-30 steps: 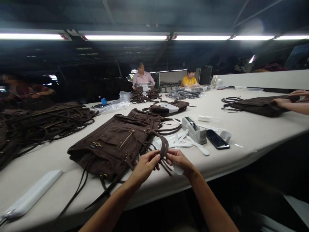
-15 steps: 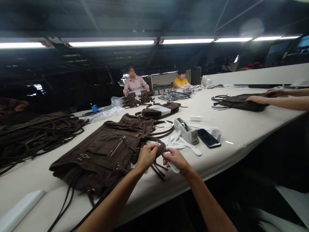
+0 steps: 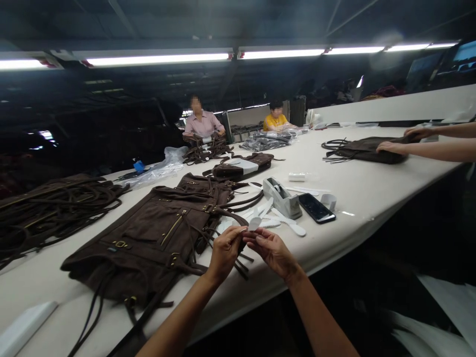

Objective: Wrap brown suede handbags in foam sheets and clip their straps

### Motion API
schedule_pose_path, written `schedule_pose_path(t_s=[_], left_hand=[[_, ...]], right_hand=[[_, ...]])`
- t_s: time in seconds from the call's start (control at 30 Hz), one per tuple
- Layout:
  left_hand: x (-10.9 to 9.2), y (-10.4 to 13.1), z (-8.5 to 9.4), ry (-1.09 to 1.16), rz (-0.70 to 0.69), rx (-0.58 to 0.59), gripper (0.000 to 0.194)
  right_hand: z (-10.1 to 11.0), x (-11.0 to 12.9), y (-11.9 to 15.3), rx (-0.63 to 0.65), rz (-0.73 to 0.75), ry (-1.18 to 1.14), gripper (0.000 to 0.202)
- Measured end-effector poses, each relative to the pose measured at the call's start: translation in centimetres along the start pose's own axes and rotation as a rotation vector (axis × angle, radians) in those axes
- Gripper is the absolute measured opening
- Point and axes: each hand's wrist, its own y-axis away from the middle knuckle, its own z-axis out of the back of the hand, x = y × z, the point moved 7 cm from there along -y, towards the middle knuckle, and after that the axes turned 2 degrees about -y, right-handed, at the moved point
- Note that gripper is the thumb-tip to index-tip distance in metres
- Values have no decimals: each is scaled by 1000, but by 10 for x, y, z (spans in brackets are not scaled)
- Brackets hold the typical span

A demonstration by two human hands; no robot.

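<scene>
A dark brown handbag with brass zips and buckles lies on the table in front of me, its handle drawn toward my hands. My left hand is closed on the handle near its bend. Close beside it, my right hand pinches a white toothed strip at the handle, fingertips almost meeting the left ones. One rounded end of the white strip sticks up above my fingers; the rest of it is hidden. Several similar white strips lie loose just beyond my right hand.
Behind the strips stand a grey tape dispenser and a black phone. More brown bags are piled at left. A co-worker's hands rest on a bag at right. Two people sit across the table.
My right hand has turned up and in toward the left. The white strip's rounded end, which hung below the right fingers, now points up over the handle.
</scene>
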Motion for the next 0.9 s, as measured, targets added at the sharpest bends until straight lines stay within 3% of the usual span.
schedule_pose_path(t_s=[0.17, 0.43, 0.63, 0.9], left_hand=[[-7, -1, 4, -77, -34, -15, 21], [-10, 10, 6, -133, -111, -3, 25], [-13, 21, 3, -369, -326, 77, 36], [-19, 31, 4, -542, -478, 107, 35]], right_hand=[[-4, 7, -4, -86, 147, 354, 33], [-9, 2, -2, -134, 151, 499, 42], [-12, -3, 0, -153, 151, 509, 49], [-10, -7, 3, -222, 137, 384, 39]])
